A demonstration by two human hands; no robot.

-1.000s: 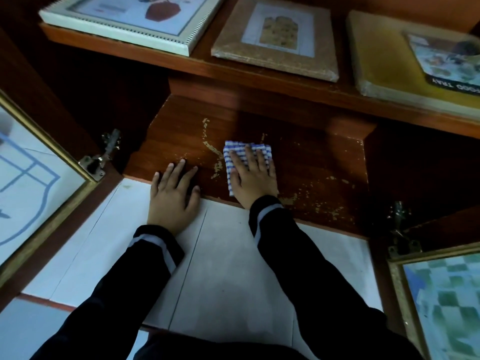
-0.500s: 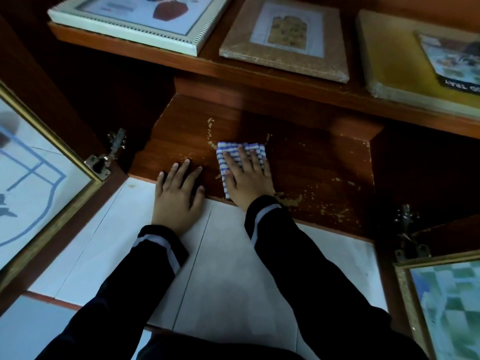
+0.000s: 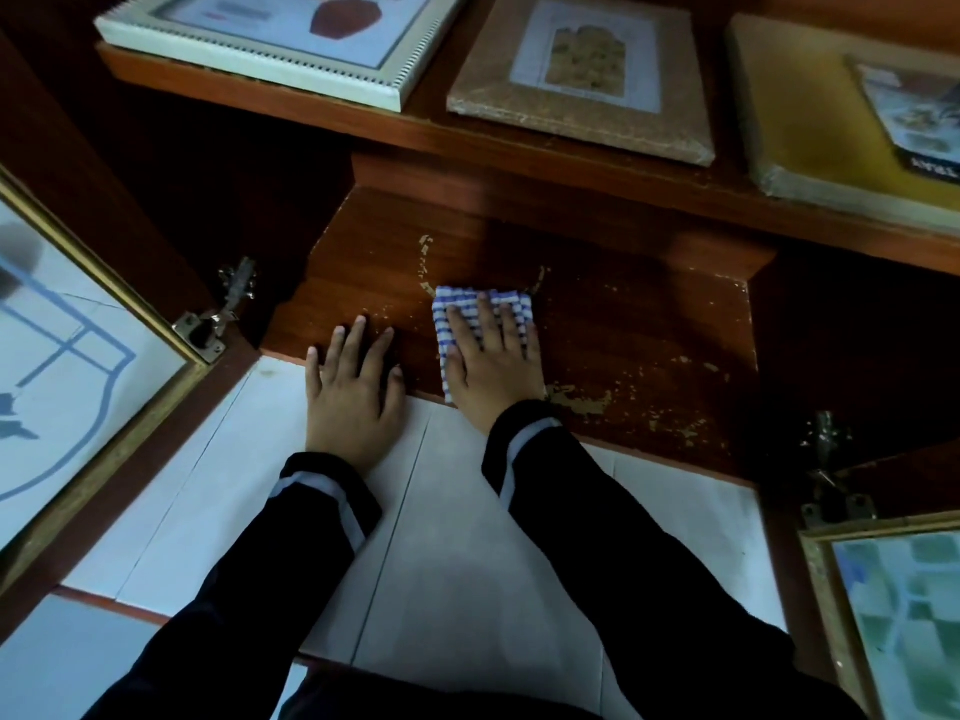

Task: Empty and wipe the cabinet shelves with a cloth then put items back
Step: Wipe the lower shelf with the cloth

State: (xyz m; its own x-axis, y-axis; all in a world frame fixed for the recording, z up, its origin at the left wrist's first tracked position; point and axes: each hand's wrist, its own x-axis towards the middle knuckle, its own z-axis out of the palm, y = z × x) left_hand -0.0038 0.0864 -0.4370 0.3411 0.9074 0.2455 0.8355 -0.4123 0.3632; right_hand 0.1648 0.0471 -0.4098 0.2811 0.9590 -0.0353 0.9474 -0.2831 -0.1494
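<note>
Cloth: I see a blue-and-white striped cloth (image 3: 448, 324) lying flat on the bottom shelf (image 3: 649, 330), near its front edge.
Right hand: the right hand (image 3: 493, 371) is on top of the cloth, fingers (image 3: 485, 324) straight and spread, pressing down, gripping nothing.
Left hand: the left hand (image 3: 353, 392) is just left of the cloth, flat and relaxed, holding nothing.
Done: I judge this shelf emptied; only the cloth lies on it.
Left: pale flecks (image 3: 576, 400) right of the cloth suggest the wiping is only partway done.
Beyond the cloth: framed pictures (image 3: 582, 80) and a yellow book (image 3: 810, 122) sit on the upper shelf (image 3: 519, 142). I cannot tell whether it has been wiped.
</note>
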